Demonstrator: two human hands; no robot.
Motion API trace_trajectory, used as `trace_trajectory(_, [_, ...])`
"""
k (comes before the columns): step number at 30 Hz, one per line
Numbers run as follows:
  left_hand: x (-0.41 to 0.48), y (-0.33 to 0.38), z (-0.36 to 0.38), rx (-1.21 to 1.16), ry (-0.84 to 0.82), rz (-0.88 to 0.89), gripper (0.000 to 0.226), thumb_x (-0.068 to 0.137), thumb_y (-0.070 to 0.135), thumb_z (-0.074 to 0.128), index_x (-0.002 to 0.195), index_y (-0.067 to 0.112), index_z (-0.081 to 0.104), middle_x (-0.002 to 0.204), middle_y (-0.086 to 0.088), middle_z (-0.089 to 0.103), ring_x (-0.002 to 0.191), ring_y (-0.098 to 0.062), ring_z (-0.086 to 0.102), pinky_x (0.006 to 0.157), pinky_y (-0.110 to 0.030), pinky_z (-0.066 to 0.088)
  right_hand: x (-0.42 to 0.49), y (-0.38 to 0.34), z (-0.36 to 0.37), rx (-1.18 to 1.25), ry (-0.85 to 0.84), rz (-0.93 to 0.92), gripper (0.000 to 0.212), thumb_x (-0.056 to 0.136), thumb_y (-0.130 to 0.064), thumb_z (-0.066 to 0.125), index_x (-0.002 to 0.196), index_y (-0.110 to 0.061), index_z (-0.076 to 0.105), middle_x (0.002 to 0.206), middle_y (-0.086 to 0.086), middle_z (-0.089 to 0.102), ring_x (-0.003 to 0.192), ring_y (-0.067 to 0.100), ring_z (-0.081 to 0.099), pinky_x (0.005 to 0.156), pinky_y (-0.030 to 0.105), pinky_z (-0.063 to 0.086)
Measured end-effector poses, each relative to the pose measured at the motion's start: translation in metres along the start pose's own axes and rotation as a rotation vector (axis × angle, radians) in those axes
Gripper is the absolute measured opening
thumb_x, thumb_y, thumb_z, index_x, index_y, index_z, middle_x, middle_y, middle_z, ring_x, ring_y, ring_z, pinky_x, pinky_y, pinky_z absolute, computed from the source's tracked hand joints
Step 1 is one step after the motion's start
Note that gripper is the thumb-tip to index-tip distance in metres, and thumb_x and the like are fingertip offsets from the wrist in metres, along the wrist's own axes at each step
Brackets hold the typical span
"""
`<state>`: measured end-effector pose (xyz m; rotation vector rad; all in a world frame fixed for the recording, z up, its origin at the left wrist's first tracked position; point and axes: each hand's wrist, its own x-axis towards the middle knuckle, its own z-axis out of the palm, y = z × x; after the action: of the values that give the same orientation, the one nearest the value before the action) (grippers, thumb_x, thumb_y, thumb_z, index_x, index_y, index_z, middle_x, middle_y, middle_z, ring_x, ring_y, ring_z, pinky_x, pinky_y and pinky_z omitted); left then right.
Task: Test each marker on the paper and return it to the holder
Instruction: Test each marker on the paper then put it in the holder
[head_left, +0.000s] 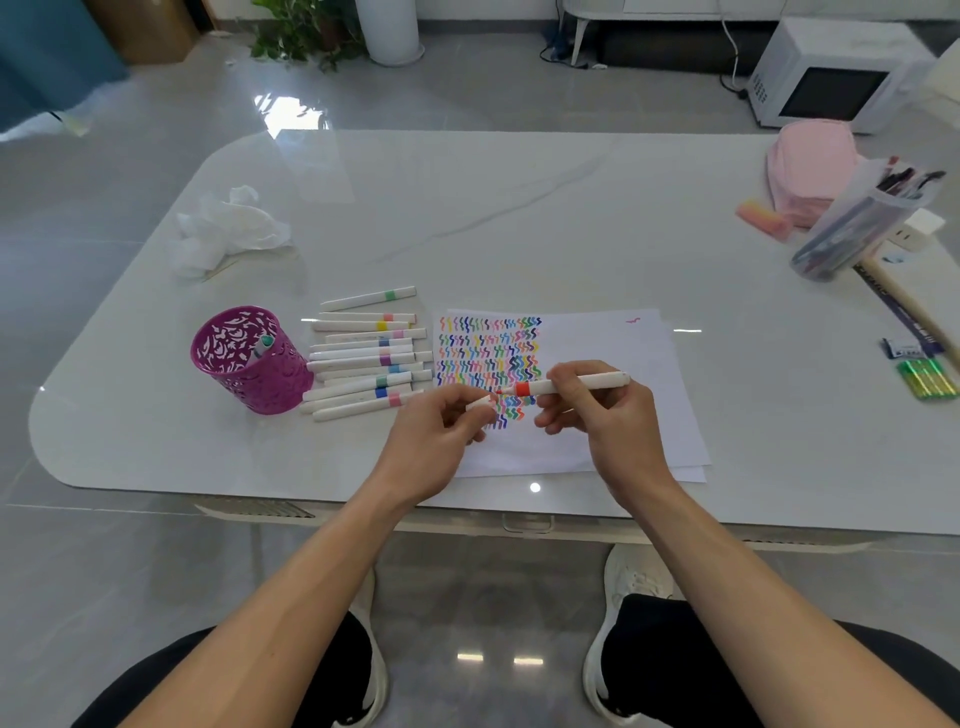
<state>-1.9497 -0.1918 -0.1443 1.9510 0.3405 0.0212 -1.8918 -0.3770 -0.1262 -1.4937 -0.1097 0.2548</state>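
My right hand (597, 410) grips a white marker with a red band (540, 387), its red tip pointing left just above the paper (613, 364). My left hand (441, 426) pinches the marker's white cap (480, 403) a short gap from the tip. The paper bears rows of coloured squiggles (488, 353). Several white markers with coloured bands (363, 358) lie in a pile left of the paper. A purple cut-out holder (249, 364) stands further left with one marker (262, 347) inside.
Crumpled white tissue (223, 228) lies at the back left of the white table (467, 208). At the right are a pink pouch (810, 166), a tilted clear tub of pens (857, 228), an eraser (763, 218) and green items (930, 378).
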Motion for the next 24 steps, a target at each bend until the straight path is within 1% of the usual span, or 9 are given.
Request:
trace_trajectory(5, [0.0, 0.002, 0.003, -0.108, -0.029, 0.004, 0.013, 0.098, 0.024, 0.062, 0.103, 0.016, 0.071, 0.088, -0.004, 0.073, 0.078, -0.019, 0.069, 0.075, -0.028, 0.058, 0.0, 0.002, 0.0, -0.031, 0.004, -0.011, 0.015, 0.099, -0.017, 0.066, 0.095, -0.004, 0.072, 0.079, 0.007, 0.078, 0.066, 0.03, 0.072, 0.06, 0.032, 0.06])
trace_trajectory(9, [0.001, 0.002, 0.001, -0.116, -0.049, 0.007, 0.011, 0.097, 0.021, 0.064, 0.106, 0.017, 0.069, 0.087, -0.004, 0.072, 0.08, -0.02, 0.069, 0.075, -0.026, 0.057, 0.001, 0.005, -0.001, -0.073, -0.004, -0.011, 0.015, 0.098, -0.019, 0.067, 0.096, -0.006, 0.073, 0.078, 0.006, 0.078, 0.067, 0.028, 0.074, 0.06, 0.031, 0.061])
trace_trajectory(11, [0.0, 0.001, 0.001, -0.085, -0.065, 0.016, 0.014, 0.096, 0.022, 0.065, 0.108, 0.017, 0.069, 0.089, -0.002, 0.071, 0.081, -0.018, 0.069, 0.076, -0.025, 0.057, 0.001, 0.007, 0.0, -0.091, -0.016, -0.009, 0.014, 0.098, -0.02, 0.067, 0.096, -0.007, 0.073, 0.077, 0.006, 0.077, 0.066, 0.027, 0.074, 0.06, 0.03, 0.061])
trace_trajectory(16, [-0.002, 0.001, 0.001, -0.035, -0.085, 0.05, 0.015, 0.095, 0.024, 0.066, 0.11, 0.02, 0.069, 0.085, 0.006, 0.071, 0.078, -0.012, 0.068, 0.075, -0.025, 0.058, -0.001, 0.011, 0.001, -0.084, -0.042, 0.003, 0.015, 0.097, -0.019, 0.069, 0.096, -0.004, 0.072, 0.077, 0.012, 0.076, 0.067, 0.032, 0.074, 0.062, 0.036, 0.062])
trace_trajectory(19, [-0.002, 0.003, 0.001, -0.032, -0.068, 0.055, 0.015, 0.095, 0.023, 0.067, 0.109, 0.019, 0.071, 0.083, 0.007, 0.074, 0.076, -0.01, 0.07, 0.073, -0.021, 0.057, -0.001, 0.013, 0.003, -0.061, -0.046, 0.011, 0.017, 0.097, -0.017, 0.069, 0.097, 0.0, 0.07, 0.079, 0.014, 0.076, 0.067, 0.033, 0.075, 0.062, 0.037, 0.062])
trace_trajectory(21, [-0.004, 0.004, 0.0, -0.052, -0.048, 0.053, 0.014, 0.094, 0.019, 0.068, 0.107, 0.016, 0.073, 0.08, 0.005, 0.075, 0.074, -0.011, 0.072, 0.072, -0.019, 0.057, -0.003, 0.015, 0.006, -0.018, -0.046, 0.028, 0.018, 0.096, -0.015, 0.07, 0.096, 0.003, 0.07, 0.08, 0.016, 0.077, 0.069, 0.036, 0.075, 0.063, 0.04, 0.063])
trace_trajectory(24, [-0.005, 0.005, 0.0, -0.1, -0.033, 0.034, 0.015, 0.093, 0.014, 0.069, 0.106, 0.011, 0.075, 0.08, -0.003, 0.076, 0.073, -0.014, 0.073, 0.072, -0.022, 0.058, -0.007, 0.016, 0.009, 0.045, -0.041, 0.068, 0.019, 0.096, -0.014, 0.07, 0.097, 0.005, 0.069, 0.081, 0.02, 0.077, 0.071, 0.039, 0.076, 0.067, 0.043, 0.064])
